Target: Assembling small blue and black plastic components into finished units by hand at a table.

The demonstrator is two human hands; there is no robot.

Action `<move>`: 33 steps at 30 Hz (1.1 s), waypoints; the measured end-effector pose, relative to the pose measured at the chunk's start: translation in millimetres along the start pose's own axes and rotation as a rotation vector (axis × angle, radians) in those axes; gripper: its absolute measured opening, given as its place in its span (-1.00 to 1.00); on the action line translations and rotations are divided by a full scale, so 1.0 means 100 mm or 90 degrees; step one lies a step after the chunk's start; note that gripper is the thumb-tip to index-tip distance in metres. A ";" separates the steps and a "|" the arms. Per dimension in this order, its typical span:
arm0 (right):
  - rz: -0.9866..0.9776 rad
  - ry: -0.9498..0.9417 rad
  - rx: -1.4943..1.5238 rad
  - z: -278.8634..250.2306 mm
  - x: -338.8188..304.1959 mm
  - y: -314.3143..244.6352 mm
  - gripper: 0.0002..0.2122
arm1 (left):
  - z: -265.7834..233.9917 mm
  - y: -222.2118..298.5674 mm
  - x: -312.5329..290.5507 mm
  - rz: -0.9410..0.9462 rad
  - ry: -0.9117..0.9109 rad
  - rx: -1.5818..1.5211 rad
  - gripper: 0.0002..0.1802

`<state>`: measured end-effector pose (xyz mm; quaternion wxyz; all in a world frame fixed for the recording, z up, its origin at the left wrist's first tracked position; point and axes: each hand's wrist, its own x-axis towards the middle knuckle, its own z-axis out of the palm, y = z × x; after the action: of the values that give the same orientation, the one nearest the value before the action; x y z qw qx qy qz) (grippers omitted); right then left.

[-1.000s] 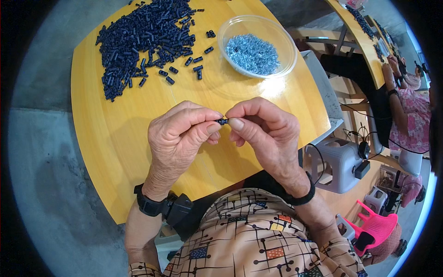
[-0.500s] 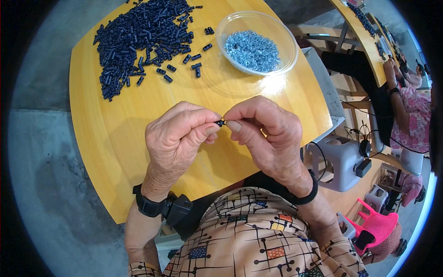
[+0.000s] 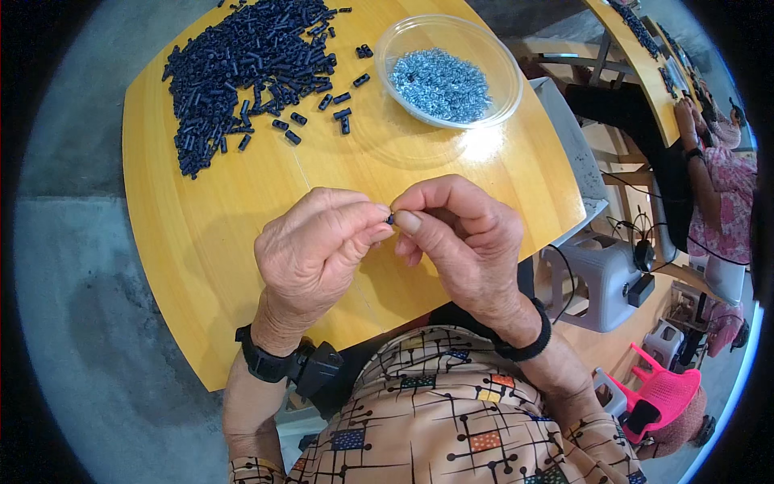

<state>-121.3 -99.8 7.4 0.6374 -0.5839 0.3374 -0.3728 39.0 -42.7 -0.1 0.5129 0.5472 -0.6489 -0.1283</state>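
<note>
Just above the yellow table, my left hand [image 3: 310,242] pinches a small black plastic tube piece [image 3: 391,219]. Only a dark bit of it shows between the fingertips. My right hand [image 3: 468,238] has thumb and index finger closed against the right end of that piece. Whatever sits between those right fingertips is too small and covered to name. A large heap of similar black tube pieces [image 3: 242,68] lies at the far left. Beyond my hands stands a clear round plastic bowl [image 3: 513,105] with many tiny silvery metal parts [image 3: 442,85] in it.
Several loose black pieces lie between heap and bowl on the yellow table [image 3: 242,282]. To the right are a grey plastic stool [image 3: 592,282], dark cables and a pink chair [image 3: 665,395]. Another person's arm [image 3: 709,189] rests by a second table at the far right.
The black piece shows less between my fingertips now. My left fingers have shifted slightly and straightened around it, while my right hand stays pinched at the same spot.
</note>
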 end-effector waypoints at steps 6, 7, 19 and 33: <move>0.013 -0.015 0.055 -0.01 0.02 0.02 -0.95 | 0.03 -0.02 0.00 -0.031 0.015 -0.001 -0.80; 0.012 -0.016 0.056 -0.01 0.02 0.02 -0.95 | 0.03 -0.03 0.00 -0.034 0.022 -0.016 -0.79; -0.039 -0.054 -0.044 -0.05 0.03 0.04 -0.92 | 0.05 -0.03 0.00 -0.096 -0.032 -0.020 -0.74; -0.034 -0.030 -0.053 -0.09 0.04 0.09 -0.94 | 0.03 -0.01 0.01 -0.098 -0.089 -0.027 -0.81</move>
<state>-126.1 -107.0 -2.4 0.6101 -0.6275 0.3215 -0.3615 37.4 -45.1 -1.1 0.4664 0.5740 -0.6365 -0.2188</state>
